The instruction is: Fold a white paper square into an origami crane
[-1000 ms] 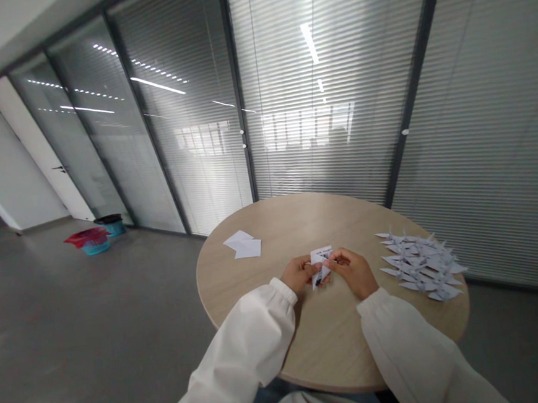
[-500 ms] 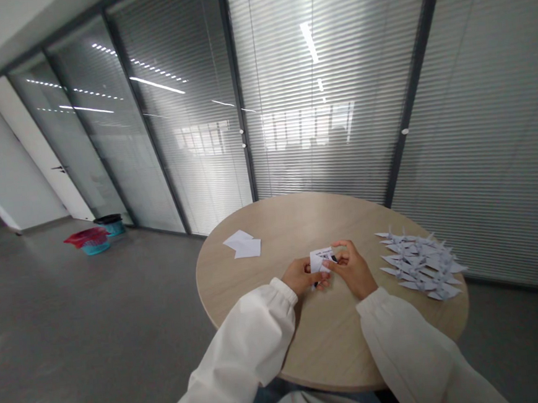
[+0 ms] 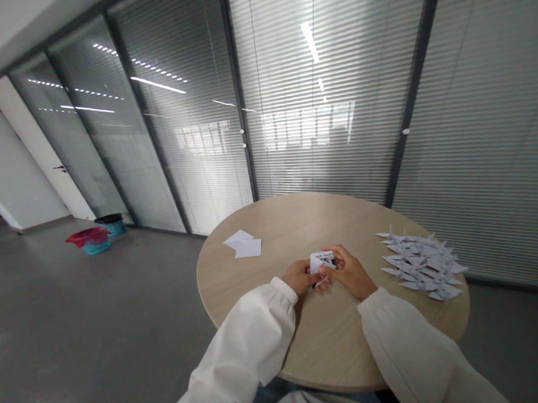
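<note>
A small folded piece of printed white paper point(image 3: 321, 262) sits between my hands, just above the round wooden table point(image 3: 274, 269). My left hand point(image 3: 300, 277) pinches its lower left side, and my right hand point(image 3: 348, 272) holds its right side with bent fingers. Part of the paper is hidden behind my fingers. The exact fold cannot be made out at this size. White sleeves cover both forearms.
Several folded paper cranes point(image 3: 420, 263) lie in a heap at the table's right. Loose white paper squares point(image 3: 243, 244) lie at its far left. Glass walls with blinds stand behind the table. Red and teal baskets point(image 3: 95, 240) sit on the grey floor.
The paper has turned in my fingers and now looks shorter and more squared. My right hand has closed in on it, with its fingers lower than before.
</note>
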`<action>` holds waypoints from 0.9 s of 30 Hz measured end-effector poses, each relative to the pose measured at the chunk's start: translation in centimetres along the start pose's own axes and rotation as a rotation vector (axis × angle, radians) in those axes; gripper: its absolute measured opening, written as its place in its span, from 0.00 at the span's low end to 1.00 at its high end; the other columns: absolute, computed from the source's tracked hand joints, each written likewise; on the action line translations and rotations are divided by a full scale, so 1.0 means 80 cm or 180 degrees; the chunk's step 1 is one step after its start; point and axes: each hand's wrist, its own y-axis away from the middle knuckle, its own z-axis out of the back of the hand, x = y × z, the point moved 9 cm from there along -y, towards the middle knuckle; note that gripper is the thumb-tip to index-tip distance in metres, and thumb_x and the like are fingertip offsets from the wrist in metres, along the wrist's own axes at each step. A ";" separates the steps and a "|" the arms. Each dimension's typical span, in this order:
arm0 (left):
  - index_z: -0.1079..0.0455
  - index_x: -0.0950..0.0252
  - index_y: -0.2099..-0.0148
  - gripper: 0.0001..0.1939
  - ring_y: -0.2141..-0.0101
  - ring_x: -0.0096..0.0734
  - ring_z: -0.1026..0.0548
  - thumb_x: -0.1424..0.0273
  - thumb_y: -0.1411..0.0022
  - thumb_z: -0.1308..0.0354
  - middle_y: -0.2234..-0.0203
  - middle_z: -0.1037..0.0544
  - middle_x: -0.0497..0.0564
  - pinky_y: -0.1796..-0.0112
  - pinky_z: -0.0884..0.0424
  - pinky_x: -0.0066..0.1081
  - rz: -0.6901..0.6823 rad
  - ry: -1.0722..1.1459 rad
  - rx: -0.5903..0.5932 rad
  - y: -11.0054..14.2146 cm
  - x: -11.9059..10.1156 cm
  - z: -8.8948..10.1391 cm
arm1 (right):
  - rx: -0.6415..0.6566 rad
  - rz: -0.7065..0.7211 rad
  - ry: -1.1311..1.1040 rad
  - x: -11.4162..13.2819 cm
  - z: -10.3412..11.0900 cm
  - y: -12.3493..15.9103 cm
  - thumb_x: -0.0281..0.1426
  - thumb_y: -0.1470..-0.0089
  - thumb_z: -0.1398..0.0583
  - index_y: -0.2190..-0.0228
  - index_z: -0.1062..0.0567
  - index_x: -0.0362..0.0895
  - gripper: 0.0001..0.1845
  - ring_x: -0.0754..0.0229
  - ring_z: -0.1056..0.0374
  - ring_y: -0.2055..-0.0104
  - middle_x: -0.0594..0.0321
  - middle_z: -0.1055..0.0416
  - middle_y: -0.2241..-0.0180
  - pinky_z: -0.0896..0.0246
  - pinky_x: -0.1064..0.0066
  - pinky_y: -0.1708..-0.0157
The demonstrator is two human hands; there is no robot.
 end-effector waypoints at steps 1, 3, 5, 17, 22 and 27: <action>0.31 0.73 0.68 0.22 0.78 0.28 0.28 0.61 0.62 0.35 0.76 0.25 0.56 0.75 0.32 0.29 0.0028 -0.0018 0.0056 0.001 0.001 -0.003 | -0.0013 0.0008 0.0037 0.000 0.000 0.000 0.34 0.60 0.38 0.59 0.36 0.44 0.24 0.59 0.31 0.67 0.60 0.27 0.67 0.36 0.69 0.69; 0.31 0.73 0.68 0.22 0.78 0.28 0.28 0.61 0.62 0.35 0.76 0.25 0.56 0.75 0.32 0.29 0.0088 -0.0051 0.0136 0.003 0.001 -0.008 | -0.0047 0.0042 0.0173 -0.001 0.002 0.000 0.34 0.60 0.39 0.60 0.34 0.43 0.21 0.59 0.31 0.68 0.61 0.27 0.68 0.36 0.69 0.68; 0.31 0.73 0.68 0.22 0.79 0.28 0.28 0.61 0.62 0.35 0.76 0.25 0.55 0.75 0.32 0.29 0.0122 -0.0080 0.0147 0.005 0.000 -0.010 | -0.0098 0.0062 0.0308 -0.003 0.006 -0.001 0.34 0.59 0.40 0.64 0.31 0.43 0.17 0.59 0.31 0.68 0.61 0.27 0.70 0.37 0.69 0.68; 0.33 0.71 0.69 0.19 0.79 0.23 0.30 0.65 0.64 0.34 0.80 0.27 0.49 0.75 0.32 0.25 -0.0568 -0.0013 -0.1057 0.012 -0.040 0.039 | -0.0640 0.0113 -0.0015 0.003 0.032 -0.001 0.40 0.58 0.40 0.68 0.30 0.42 0.17 0.56 0.32 0.67 0.58 0.27 0.68 0.36 0.68 0.68; 0.31 0.71 0.68 0.21 0.80 0.22 0.31 0.63 0.64 0.34 0.81 0.28 0.47 0.76 0.32 0.24 -0.0775 0.0160 -0.1170 0.012 -0.048 0.044 | -0.0546 0.0054 -0.0318 0.001 0.027 -0.002 0.42 0.60 0.39 0.68 0.29 0.41 0.19 0.55 0.31 0.67 0.57 0.27 0.68 0.37 0.68 0.68; 0.30 0.71 0.68 0.20 0.80 0.22 0.31 0.64 0.64 0.34 0.82 0.28 0.47 0.76 0.32 0.23 -0.0783 0.0120 -0.1170 0.012 -0.047 0.045 | -0.0331 -0.0050 -0.0025 -0.004 0.020 -0.003 0.40 0.58 0.40 0.69 0.28 0.41 0.17 0.57 0.32 0.68 0.61 0.27 0.70 0.38 0.70 0.69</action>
